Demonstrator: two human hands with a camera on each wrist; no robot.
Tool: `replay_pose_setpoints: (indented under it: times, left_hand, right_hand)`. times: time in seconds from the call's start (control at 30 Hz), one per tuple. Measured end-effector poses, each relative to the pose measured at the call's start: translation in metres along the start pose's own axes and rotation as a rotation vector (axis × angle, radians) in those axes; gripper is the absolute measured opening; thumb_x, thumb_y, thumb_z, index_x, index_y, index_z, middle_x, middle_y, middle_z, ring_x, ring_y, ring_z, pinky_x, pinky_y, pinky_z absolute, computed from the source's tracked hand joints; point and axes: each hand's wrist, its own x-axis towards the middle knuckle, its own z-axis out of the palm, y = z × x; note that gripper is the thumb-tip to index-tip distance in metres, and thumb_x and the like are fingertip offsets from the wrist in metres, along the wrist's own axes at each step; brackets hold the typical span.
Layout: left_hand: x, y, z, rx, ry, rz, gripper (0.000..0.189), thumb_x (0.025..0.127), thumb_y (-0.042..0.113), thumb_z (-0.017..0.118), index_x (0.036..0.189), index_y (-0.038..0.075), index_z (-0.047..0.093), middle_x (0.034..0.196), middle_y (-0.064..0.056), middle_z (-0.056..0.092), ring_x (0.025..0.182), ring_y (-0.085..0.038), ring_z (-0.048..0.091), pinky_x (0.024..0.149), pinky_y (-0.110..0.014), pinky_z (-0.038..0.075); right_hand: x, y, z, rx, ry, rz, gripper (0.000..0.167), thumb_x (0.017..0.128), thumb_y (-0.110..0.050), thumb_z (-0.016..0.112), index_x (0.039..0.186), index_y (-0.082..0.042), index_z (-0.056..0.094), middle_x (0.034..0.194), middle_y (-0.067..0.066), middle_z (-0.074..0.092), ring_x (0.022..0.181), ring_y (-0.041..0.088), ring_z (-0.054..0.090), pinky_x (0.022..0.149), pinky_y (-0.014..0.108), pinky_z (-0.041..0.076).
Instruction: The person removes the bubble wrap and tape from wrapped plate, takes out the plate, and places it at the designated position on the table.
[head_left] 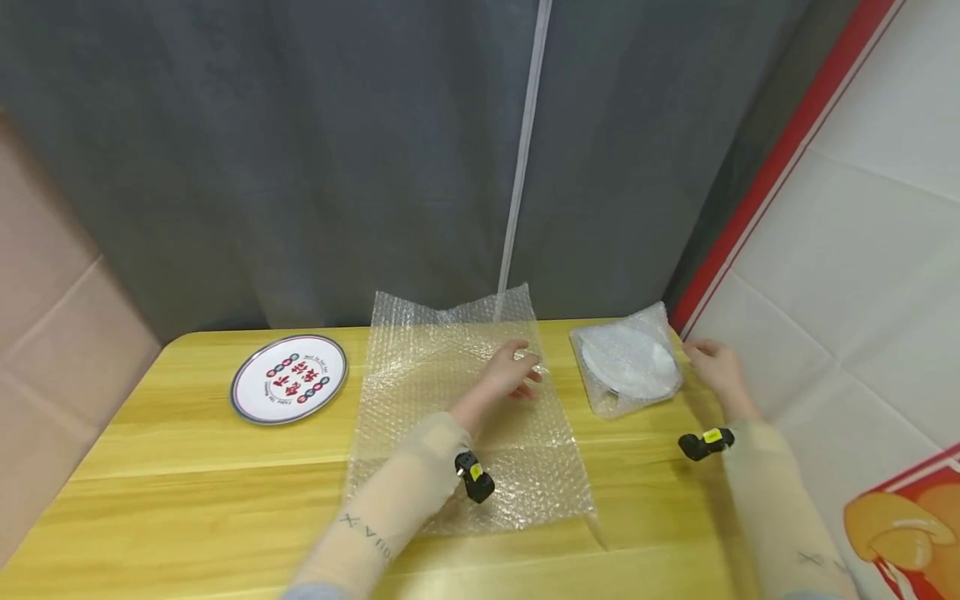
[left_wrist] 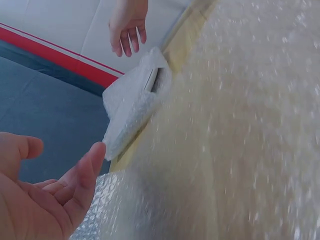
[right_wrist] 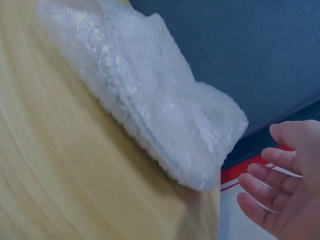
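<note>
Wood-grain desk (head_left: 187, 492) against a grey curtain (head_left: 337, 167). Bubble-wrap sheet (head_left: 420, 392) laid out mid-desk; left hand (head_left: 512, 371) over it, fingers loosely bent and apart. Wrapped bundle (head_left: 630, 364) near the far right edge, right hand (head_left: 717, 368) just beside it, fingers relaxed. Round printed plate (head_left: 288, 379) at left.

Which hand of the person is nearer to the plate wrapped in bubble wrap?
Right. The right hand is just beside the wrapped plate, on its right; the left hand is farther, to its left, over the bubble-wrap sheet.
</note>
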Motion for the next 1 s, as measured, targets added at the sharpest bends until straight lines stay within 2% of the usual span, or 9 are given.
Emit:
replay_pose_setpoints:
  times: [0.1,0.23,0.37,0.5,0.7,0.83,1.0]
  left_hand:
    - [0.003,-0.001,0.009,-0.073,-0.016,-0.026,0.056,0.097,0.020,0.051,0.147,0.003,0.030,0.095,-0.024,0.067,0.064,-0.032,0.069,0.061,-0.041,0.059]
    - [0.008,-0.004,0.022,-0.153,-0.039,-0.060,0.060,0.097,0.018,0.051,0.149,0.002,0.025,0.098,-0.027,0.065,0.069,-0.036,0.069,0.060,-0.037,0.059]
    - [0.012,-0.009,0.032,-0.178,-0.057,-0.081,0.062,0.096,0.018,0.051,0.149,0.002,0.024,0.103,-0.030,0.064,0.067,-0.033,0.069,0.061,-0.036,0.059]
    - [0.016,-0.012,0.039,-0.185,-0.046,-0.098,0.061,0.096,0.018,0.051,0.149,0.002,0.025,0.103,-0.030,0.063,0.064,-0.030,0.068,0.061,-0.036,0.059]
    - [0.022,-0.015,0.055,-0.187,-0.018,-0.128,0.060,0.096,0.018,0.051,0.149,0.002,0.026,0.096,-0.030,0.064,0.064,-0.034,0.068,0.056,-0.035,0.058]
    - [0.026,-0.019,0.066,-0.182,-0.021,-0.146,0.061,0.097,0.019,0.049,0.149,0.001,0.023,0.094,-0.030,0.064,0.067,-0.036,0.068,0.055,-0.033,0.058]
    - [0.030,-0.021,0.076,-0.165,-0.023,-0.156,0.064,0.097,0.021,0.049,0.149,-0.002,0.021,0.092,-0.027,0.065,0.070,-0.033,0.069,0.058,-0.032,0.058]
  right_hand:
    - [0.000,0.004,0.000,0.046,-0.015,0.018,0.053,0.100,-0.032,0.044,0.125,0.015,0.051,0.119,0.034,0.055,0.081,0.013,0.059,0.062,0.019,0.049]
    - [-0.001,0.007,0.001,0.164,-0.054,0.069,0.063,0.100,-0.038,0.044,0.131,0.016,0.043,0.125,0.037,0.048,0.080,0.007,0.059,0.065,0.022,0.054]
    - [-0.002,0.009,0.002,0.241,-0.072,0.112,0.069,0.099,-0.043,0.044,0.134,0.016,0.039,0.128,0.037,0.045,0.078,-0.001,0.057,0.069,0.023,0.055]
    - [-0.003,0.010,0.006,0.250,-0.074,0.152,0.072,0.098,-0.046,0.044,0.134,0.016,0.040,0.120,0.034,0.049,0.073,0.003,0.058,0.066,0.024,0.055]
    - [-0.009,0.009,0.012,0.296,-0.111,0.199,0.073,0.099,-0.046,0.043,0.139,0.014,0.034,0.123,0.029,0.046,0.074,0.007,0.060,0.068,0.028,0.057]
    - [-0.012,0.008,0.018,0.333,-0.096,0.191,0.065,0.100,-0.039,0.044,0.135,0.015,0.038,0.112,0.023,0.051,0.071,0.006,0.060,0.065,0.028,0.057]
    - [-0.011,0.013,0.023,0.347,-0.061,0.225,0.060,0.098,-0.035,0.048,0.131,0.015,0.043,0.099,0.013,0.056,0.067,0.005,0.059,0.060,0.026,0.056]
